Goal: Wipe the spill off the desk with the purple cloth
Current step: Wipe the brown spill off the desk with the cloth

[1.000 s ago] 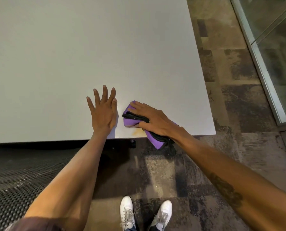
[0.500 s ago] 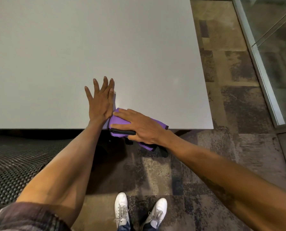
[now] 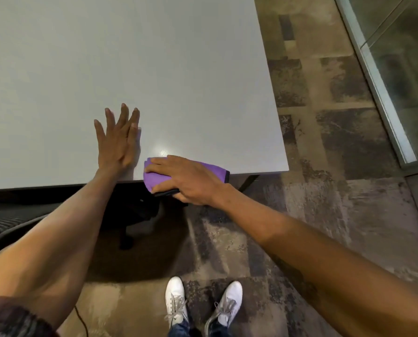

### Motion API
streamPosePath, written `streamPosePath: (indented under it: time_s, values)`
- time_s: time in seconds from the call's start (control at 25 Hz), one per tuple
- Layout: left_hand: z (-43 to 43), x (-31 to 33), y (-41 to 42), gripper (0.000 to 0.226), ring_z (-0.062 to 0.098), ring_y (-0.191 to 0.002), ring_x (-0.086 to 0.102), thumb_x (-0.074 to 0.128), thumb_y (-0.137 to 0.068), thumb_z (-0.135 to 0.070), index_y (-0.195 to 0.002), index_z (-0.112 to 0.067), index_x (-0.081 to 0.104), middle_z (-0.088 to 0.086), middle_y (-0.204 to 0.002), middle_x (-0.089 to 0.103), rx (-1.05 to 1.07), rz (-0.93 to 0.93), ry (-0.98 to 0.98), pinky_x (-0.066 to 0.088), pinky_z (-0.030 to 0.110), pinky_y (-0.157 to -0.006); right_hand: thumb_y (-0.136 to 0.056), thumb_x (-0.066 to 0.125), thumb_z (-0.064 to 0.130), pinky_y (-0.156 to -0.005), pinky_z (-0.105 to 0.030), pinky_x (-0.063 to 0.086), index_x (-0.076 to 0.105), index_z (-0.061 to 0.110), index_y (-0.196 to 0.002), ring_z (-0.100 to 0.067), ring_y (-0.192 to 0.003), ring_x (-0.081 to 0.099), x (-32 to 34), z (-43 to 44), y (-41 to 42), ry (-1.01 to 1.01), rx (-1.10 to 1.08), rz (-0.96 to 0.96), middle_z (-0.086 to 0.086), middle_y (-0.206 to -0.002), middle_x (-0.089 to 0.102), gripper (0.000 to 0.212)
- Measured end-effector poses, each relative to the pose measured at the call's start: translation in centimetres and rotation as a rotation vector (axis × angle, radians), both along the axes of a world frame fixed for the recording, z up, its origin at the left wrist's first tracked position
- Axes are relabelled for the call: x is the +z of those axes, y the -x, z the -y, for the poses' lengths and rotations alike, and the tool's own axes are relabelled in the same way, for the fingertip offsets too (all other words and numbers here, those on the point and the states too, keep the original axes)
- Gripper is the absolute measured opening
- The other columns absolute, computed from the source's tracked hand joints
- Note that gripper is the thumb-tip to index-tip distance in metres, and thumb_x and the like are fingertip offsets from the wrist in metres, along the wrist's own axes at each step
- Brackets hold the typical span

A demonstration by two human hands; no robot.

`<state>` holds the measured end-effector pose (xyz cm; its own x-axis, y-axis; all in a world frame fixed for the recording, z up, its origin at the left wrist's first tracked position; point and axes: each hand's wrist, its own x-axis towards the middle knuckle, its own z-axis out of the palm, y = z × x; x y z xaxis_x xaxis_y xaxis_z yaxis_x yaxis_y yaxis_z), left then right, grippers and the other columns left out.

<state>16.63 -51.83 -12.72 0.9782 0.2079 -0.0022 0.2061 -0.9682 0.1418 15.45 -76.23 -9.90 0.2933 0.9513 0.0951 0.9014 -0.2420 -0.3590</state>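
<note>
Now, from my feed: left hand (image 3: 116,144) flat, palm down on desk (image 3: 154,69) near its front edge, fingers (image 3: 122,117) spread and straight, gripping nothing. Right hand (image 3: 188,177) at frame centre, fingers pressed over purple cloth (image 3: 158,177), pinning it at desk's front edge, cloth partly overhanging. Right forearm stretches in from lower right. No spill visible to me.

Folded purple microfibre cloth with black trim (image 3: 158,177) lies at near edge of flat pale grey desk top (image 3: 154,69), right of centre, partly overhanging; no spill visible on desk
</note>
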Motion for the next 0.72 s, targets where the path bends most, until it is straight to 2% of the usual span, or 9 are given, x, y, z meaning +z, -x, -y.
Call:
streamPosePath:
  time_s: [0.12,0.36,0.56,0.72]
  values:
    - [0.1,-0.6,0.0,0.051,0.039,-0.157,0.008,0.020,-0.111,-0.035,-0.161,-0.028,0.021,-0.001,-0.170,0.016,0.010,-0.010,-0.030,0.008,0.063,-0.121,-0.090,0.071,0.021,-0.112,-0.039,0.038,0.073,0.033,-0.117,-0.026,-0.142,0.041,-0.4,4.6,-1.2,-0.045,0.003,-0.011,-0.001,-0.151,0.049,0.030]
    - [0.1,-0.5,0.4,0.052,0.034,-0.159,0.001,0.016,-0.111,-0.037,-0.163,-0.027,0.017,-0.002,-0.172,0.010,-0.021,-0.036,0.023,0.001,0.055,-0.127,-0.091,0.071,0.029,-0.113,-0.048,0.040,0.065,0.042,-0.126,-0.024,-0.143,0.042,-0.2,14.1,-2.5,0.024,-0.119,0.003,0.000,-0.154,0.046,0.038]
    - [0.7,0.1,0.4,0.055,0.032,-0.159,0.000,0.010,-0.110,-0.041,-0.163,-0.027,0.018,-0.003,-0.171,0.013,-0.036,-0.018,0.061,0.000,0.054,-0.127,-0.088,0.074,0.027,-0.115,-0.048,0.038,0.071,0.036,-0.122,-0.027,-0.141,0.044,-0.1,13.5,-1.7,0.015,-0.151,-0.014,-0.005,-0.151,0.049,0.035]
    - [0.5,0.0,0.0,0.054,0.030,-0.160,-0.002,0.014,-0.111,-0.038,-0.163,-0.027,0.015,-0.003,-0.172,0.009,-0.045,-0.032,0.045,0.001,0.055,-0.128,-0.079,0.082,0.019,-0.117,-0.045,0.035,0.072,0.033,-0.119,-0.028,-0.141,0.044,0.0,9.5,-1.2,0.008,-0.114,-0.016,-0.006,-0.150,0.051,0.044]
